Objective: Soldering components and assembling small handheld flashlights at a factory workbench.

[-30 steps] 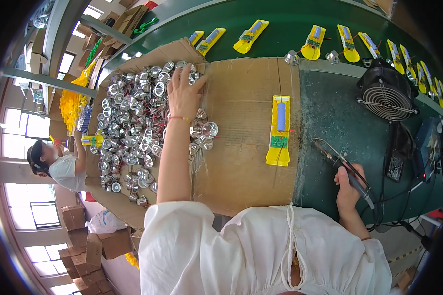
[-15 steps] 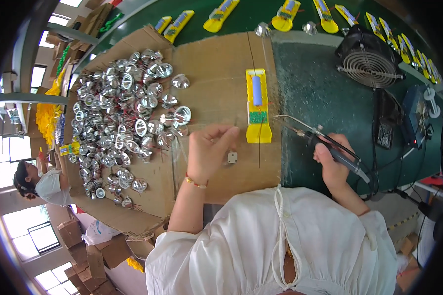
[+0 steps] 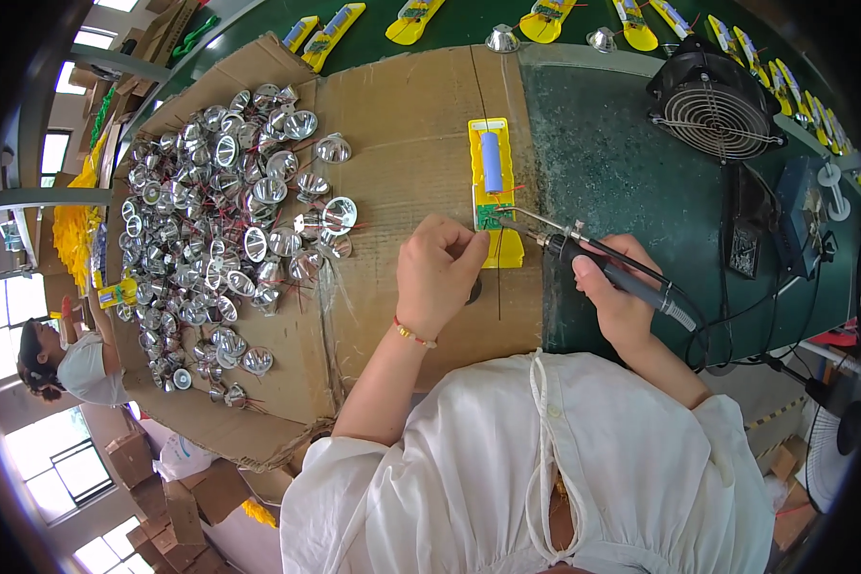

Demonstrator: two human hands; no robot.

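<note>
My right hand [image 3: 627, 287] is wrapped round a soldering iron [image 3: 631, 284] with a thin feed tube along it. Its tip reaches the green circuit board [image 3: 489, 214] in a yellow plastic housing [image 3: 505, 251]; exact contact is too small to tell. A blue cylindrical battery [image 3: 492, 163] lies in the same housing, and thin dark wires stick out at both ends. Pinched at the board's left edge, my left hand [image 3: 440, 273] hides whatever its fingertips hold. A dark rounded piece [image 3: 474, 290] shows partly beneath that hand.
Many silvery reflector cups [image 3: 255, 244] with red wires fill a cardboard tray [image 3: 287, 397] at left. More yellow housings [image 3: 413, 21] line the far edge. At right are a black fan [image 3: 713, 124], a blue power unit [image 3: 796, 220] and cables. Another person [image 3: 77, 364] is at far left.
My left hand has moved right and up to the circuit board. The soldering iron has come left, bringing its tip over the board. The small pale plate below my left hand is no longer visible.
</note>
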